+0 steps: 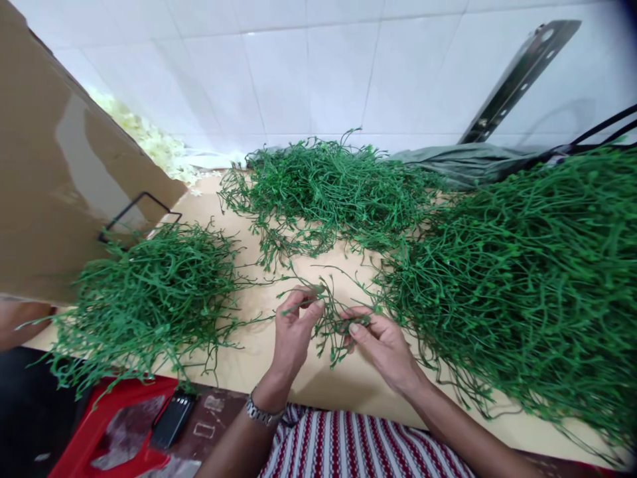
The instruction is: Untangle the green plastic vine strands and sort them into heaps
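Note:
Between my hands is a small tangled bunch of thin green stems (329, 317) with little branching tips; whether they are real or artificial I cannot tell. My left hand (294, 328), with a metal watch on its wrist, pinches the bunch's upper left part between thumb and fingers. Lower down on the right side, my right hand (381, 345) grips stems between thumb and curled fingers. Piles of the same stems surround my hands: one pile (164, 285) to the left, another pile (338, 186) behind, and a large pile (527, 285) to the right.
A cardboard box (44, 166) stands at the left, with a black wire handle (142, 216) by it. Pale yellow shreds (149, 136) lie behind it. A metal bracket (522, 79) leans by the tiled wall (338, 73). A phone (172, 419) rests on a red stool (112, 425).

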`<control>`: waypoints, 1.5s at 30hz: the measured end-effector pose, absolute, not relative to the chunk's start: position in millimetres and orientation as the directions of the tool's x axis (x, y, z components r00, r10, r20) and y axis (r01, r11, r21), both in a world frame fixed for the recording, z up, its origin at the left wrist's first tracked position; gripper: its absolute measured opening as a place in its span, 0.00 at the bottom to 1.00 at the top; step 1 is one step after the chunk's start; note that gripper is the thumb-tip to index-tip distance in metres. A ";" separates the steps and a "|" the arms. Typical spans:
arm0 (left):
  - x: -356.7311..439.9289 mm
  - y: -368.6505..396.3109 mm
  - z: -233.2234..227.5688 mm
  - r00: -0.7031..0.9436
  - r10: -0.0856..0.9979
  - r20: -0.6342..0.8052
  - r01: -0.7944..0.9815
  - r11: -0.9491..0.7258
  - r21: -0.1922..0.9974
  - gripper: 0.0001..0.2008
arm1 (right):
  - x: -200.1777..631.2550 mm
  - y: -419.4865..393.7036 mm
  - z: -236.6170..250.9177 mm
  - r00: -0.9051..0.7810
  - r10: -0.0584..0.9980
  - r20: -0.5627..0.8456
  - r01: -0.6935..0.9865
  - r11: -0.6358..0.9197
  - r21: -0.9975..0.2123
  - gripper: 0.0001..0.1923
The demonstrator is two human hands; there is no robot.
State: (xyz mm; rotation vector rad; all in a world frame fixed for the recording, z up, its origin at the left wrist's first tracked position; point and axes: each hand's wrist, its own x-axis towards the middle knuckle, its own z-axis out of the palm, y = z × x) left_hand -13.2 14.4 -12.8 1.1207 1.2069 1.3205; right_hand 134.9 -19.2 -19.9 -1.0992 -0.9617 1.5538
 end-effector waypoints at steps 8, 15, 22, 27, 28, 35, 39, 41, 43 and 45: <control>-13.1 8.0 -8.7 -0.160 0.982 0.103 -0.106 -0.121 0.987 0.04 | 127.7 -20.4 -21.8 -0.134 0.963 -0.236 -0.305 -0.266 -0.914 0.17; -11.5 -0.9 5.9 -0.064 0.919 0.388 0.141 -0.377 0.916 0.02 | 119.1 -15.4 -21.5 -0.195 0.917 -0.348 -0.390 -0.398 -0.830 0.22; -15.0 6.9 25.5 0.145 0.668 0.729 0.583 -0.654 0.483 0.10 | 127.4 -10.7 -16.7 -0.379 0.794 -0.475 -0.005 -0.515 -0.857 0.30; -15.2 10.7 26.1 0.252 0.698 0.671 0.730 -0.592 0.342 0.08 | 160.4 -29.0 14.5 -0.505 0.794 -0.340 0.340 -0.179 -0.923 0.21; -13.9 10.6 24.5 0.268 0.712 0.649 0.754 -0.574 0.318 0.08 | 166.9 -33.5 25.6 -0.531 0.825 -0.193 0.361 0.014 -0.932 0.17; 6.4 5.2 16.9 0.387 0.672 0.632 0.727 -0.643 0.239 0.08 | 168.9 -12.5 59.2 -0.295 0.881 0.369 0.487 0.471 -0.736 0.08; 11.4 1.5 19.2 0.416 0.677 0.608 0.644 -0.691 0.329 0.07 | 164.9 7.4 35.4 -0.410 0.876 0.255 0.457 0.439 -0.774 0.06; 9.4 0.7 22.1 0.424 0.732 0.533 0.586 -0.670 0.455 0.07 | 167.0 7.4 27.2 -0.388 0.880 0.274 0.425 0.435 -0.794 0.07; 6.0 0.7 25.3 0.428 0.795 0.429 0.536 -0.606 0.588 0.07 | 169.5 4.4 22.9 -0.371 0.876 0.310 0.421 0.456 -0.784 0.06; 2.8 1.1 27.0 0.426 0.836 0.346 0.512 -0.538 0.669 0.06 | 170.8 1.2 20.4 -0.351 0.867 0.355 0.418 0.484 -0.769 0.05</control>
